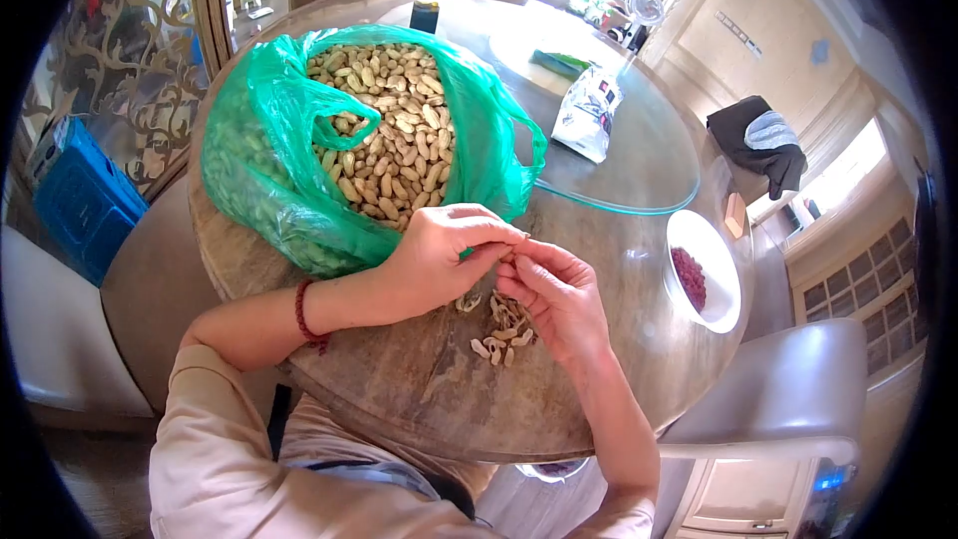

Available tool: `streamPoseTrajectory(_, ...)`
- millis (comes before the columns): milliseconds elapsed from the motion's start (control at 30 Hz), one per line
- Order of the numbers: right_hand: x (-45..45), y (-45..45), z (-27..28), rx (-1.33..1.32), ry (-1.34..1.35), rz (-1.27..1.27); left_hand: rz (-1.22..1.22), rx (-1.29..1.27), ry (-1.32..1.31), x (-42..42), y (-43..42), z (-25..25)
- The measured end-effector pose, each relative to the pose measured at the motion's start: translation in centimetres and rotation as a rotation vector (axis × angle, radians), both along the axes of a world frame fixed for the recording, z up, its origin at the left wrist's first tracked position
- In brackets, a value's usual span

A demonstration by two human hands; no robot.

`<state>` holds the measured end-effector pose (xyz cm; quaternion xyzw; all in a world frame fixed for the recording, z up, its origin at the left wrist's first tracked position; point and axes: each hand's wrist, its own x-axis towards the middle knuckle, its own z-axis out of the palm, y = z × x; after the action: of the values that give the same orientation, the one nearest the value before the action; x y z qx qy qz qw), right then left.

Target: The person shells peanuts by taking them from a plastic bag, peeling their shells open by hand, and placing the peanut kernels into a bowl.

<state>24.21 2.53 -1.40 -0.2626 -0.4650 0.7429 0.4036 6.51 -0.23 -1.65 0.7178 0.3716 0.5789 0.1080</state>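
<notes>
Unshelled peanuts point(399, 130) fill an open green plastic bag point(269, 160) on the round table. In front of the bag my left hand point(449, 255) and my right hand point(554, 294) meet fingertip to fingertip. Both pinch a small brownish piece, mostly hidden by the fingers, perhaps a peanut. Empty peanut shells point(502, 339) lie on the tabletop just below my hands. To the right, near the table's edge, a white bowl point(723, 284) holds reddish shelled kernels point(689, 277).
A glass disc point(639, 175) covers the table's middle, bearing a white packet point(589, 115) and a green packet point(561, 63). A dark jar point(424, 16) stands behind the bag. Chairs point(788, 389) flank the table; a container point(552, 470) sits below its edge.
</notes>
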Motion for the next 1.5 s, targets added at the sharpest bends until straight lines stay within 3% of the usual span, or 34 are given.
streamPoseTrajectory(367,0.13,0.40,0.13,-0.123,0.047,0.061,-0.074,-0.068,0.145,-0.65,0.13,0.29)
streamPoseTrajectory(833,-0.04,0.47,0.16,-0.078,0.057,0.053,-0.147,-0.235,-0.084,-0.49,0.05,0.03)
streamPoseTrajectory(967,0.06,0.62,-0.43,-0.073,0.055,0.040,-0.107,-0.156,-0.076,-0.08,-0.17,0.19)
streamPoseTrajectory(1267,-0.05,0.46,0.02,-0.083,0.067,0.064,-0.146,-0.258,-0.117,-0.42,0.01,-0.04)
streamPoseTrajectory(1333,-0.03,0.35,-0.07,-0.076,0.068,0.059,-0.110,-0.165,-0.013,-0.35,-0.18,0.09)
streamPoseTrajectory(1500,0.04,0.45,0.13,-0.129,0.076,0.063,-0.105,-0.126,-0.040,-0.20,0.01,-0.03)
